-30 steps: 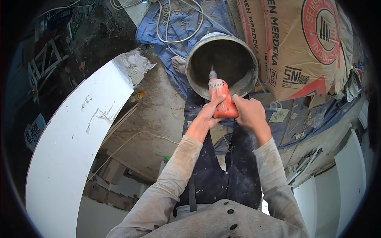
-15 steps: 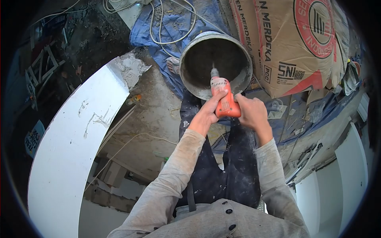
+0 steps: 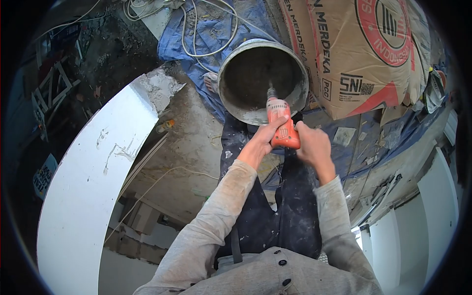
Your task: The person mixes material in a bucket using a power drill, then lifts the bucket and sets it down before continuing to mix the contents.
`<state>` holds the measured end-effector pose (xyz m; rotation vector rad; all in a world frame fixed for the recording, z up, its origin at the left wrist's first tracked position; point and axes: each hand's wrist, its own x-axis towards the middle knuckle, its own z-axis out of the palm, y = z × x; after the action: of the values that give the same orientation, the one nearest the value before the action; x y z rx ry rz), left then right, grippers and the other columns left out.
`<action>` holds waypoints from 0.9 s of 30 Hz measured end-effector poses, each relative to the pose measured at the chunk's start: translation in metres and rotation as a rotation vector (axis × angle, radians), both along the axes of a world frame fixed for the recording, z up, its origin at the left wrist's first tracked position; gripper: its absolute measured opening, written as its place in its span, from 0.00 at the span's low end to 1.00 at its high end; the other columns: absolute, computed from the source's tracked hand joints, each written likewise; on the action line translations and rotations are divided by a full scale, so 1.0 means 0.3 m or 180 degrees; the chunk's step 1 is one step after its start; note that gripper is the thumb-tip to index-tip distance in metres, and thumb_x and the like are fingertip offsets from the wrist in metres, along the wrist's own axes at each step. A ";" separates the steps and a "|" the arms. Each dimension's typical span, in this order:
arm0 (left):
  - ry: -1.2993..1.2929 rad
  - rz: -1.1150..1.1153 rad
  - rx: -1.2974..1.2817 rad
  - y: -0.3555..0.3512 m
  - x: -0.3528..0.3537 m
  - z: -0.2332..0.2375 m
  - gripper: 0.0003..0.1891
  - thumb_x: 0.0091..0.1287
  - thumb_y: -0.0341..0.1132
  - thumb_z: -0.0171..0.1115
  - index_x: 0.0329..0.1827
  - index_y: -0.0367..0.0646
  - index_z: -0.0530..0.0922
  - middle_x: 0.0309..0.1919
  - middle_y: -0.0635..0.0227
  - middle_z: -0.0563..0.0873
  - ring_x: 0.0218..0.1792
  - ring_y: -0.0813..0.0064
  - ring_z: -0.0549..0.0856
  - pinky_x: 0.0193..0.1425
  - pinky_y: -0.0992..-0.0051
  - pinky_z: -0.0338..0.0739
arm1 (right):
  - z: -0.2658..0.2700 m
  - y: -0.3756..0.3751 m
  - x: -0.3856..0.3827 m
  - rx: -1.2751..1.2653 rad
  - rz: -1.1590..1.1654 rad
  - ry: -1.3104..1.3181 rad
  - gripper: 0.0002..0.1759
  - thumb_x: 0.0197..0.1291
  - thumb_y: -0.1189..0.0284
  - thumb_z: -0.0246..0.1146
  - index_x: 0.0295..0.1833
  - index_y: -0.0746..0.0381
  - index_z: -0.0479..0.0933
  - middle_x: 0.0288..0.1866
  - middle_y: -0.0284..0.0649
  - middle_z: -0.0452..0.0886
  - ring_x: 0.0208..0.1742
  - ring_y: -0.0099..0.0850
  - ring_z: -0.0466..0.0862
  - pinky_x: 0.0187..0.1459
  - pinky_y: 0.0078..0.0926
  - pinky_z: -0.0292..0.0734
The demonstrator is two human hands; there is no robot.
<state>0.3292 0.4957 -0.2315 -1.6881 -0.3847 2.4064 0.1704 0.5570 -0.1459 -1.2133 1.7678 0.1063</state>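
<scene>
An orange-red power drill (image 3: 283,129) points into a round bucket (image 3: 229,104) whose inside holds a dark grey mix. My left hand (image 3: 261,142) is wrapped round the left side of the drill body. My right hand (image 3: 315,149) grips the drill's handle from the right; its fingers are partly hidden behind the drill. The chuck sits over the near part of the bucket's opening, and the thin shaft below it is blurred against the mix.
Paper cement bags (image 3: 344,59) stand right of the bucket. A blue tarp (image 3: 172,42) with a pale looped cable (image 3: 209,53) lies beyond it. A curved white panel (image 3: 93,162) fills the left side. A foot (image 3: 211,82) shows beside the bucket.
The drill has shifted slightly right and its tilt has changed, with both my hands still on it. The bucket and bags appear a little further left in view.
</scene>
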 end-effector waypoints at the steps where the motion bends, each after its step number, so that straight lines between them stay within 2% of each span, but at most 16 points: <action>1: -0.0006 -0.0016 -0.0037 0.003 -0.001 -0.002 0.22 0.71 0.43 0.68 0.59 0.38 0.75 0.48 0.62 0.88 0.45 0.69 0.90 0.55 0.68 0.86 | 0.001 0.007 0.004 -0.0020 0.0001 0.0087 0.19 0.48 0.77 0.66 0.46 0.57 0.70 0.36 0.46 0.84 0.36 0.53 0.85 0.38 0.51 0.78; 5: -0.0016 -0.0325 -0.0168 0.002 -0.008 -0.003 0.22 0.70 0.43 0.70 0.58 0.39 0.77 0.47 0.63 0.88 0.45 0.70 0.90 0.54 0.68 0.86 | -0.006 0.039 0.022 -0.0026 -0.0185 0.0104 0.19 0.48 0.77 0.66 0.46 0.57 0.68 0.36 0.45 0.84 0.35 0.52 0.85 0.37 0.51 0.79; 8: -0.0032 -0.0371 -0.0174 0.012 -0.010 0.006 0.22 0.69 0.44 0.70 0.58 0.38 0.77 0.47 0.62 0.88 0.45 0.70 0.90 0.54 0.68 0.86 | -0.012 0.054 0.026 0.0139 -0.0263 -0.0011 0.21 0.47 0.75 0.67 0.48 0.56 0.70 0.33 0.49 0.83 0.37 0.53 0.85 0.38 0.53 0.77; 14: -0.0081 -0.0422 -0.0016 0.081 -0.003 -0.033 0.22 0.71 0.45 0.68 0.58 0.38 0.77 0.48 0.62 0.88 0.45 0.69 0.90 0.55 0.67 0.85 | -0.028 0.098 0.026 0.0046 -0.0206 -0.0070 0.19 0.49 0.74 0.66 0.48 0.56 0.70 0.33 0.49 0.84 0.36 0.53 0.86 0.37 0.53 0.78; 24: -0.0037 -0.0132 0.0123 0.060 0.003 -0.090 0.22 0.72 0.46 0.66 0.61 0.42 0.74 0.47 0.63 0.88 0.44 0.69 0.90 0.52 0.65 0.87 | -0.083 0.030 -0.001 0.0167 -0.0010 -0.0106 0.17 0.51 0.73 0.65 0.46 0.57 0.69 0.33 0.49 0.85 0.37 0.54 0.86 0.38 0.55 0.78; 27: -0.0095 0.0024 0.0155 0.040 0.003 -0.114 0.26 0.68 0.48 0.70 0.63 0.45 0.74 0.49 0.63 0.87 0.45 0.66 0.90 0.51 0.61 0.87 | -0.121 0.001 -0.010 0.0098 0.0140 -0.0160 0.17 0.52 0.73 0.64 0.46 0.57 0.68 0.33 0.49 0.85 0.37 0.54 0.86 0.38 0.54 0.78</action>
<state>0.3300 0.5077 -0.2655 -1.7068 -0.4510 2.3597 0.1672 0.5573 -0.1821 -1.2228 1.6905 0.1273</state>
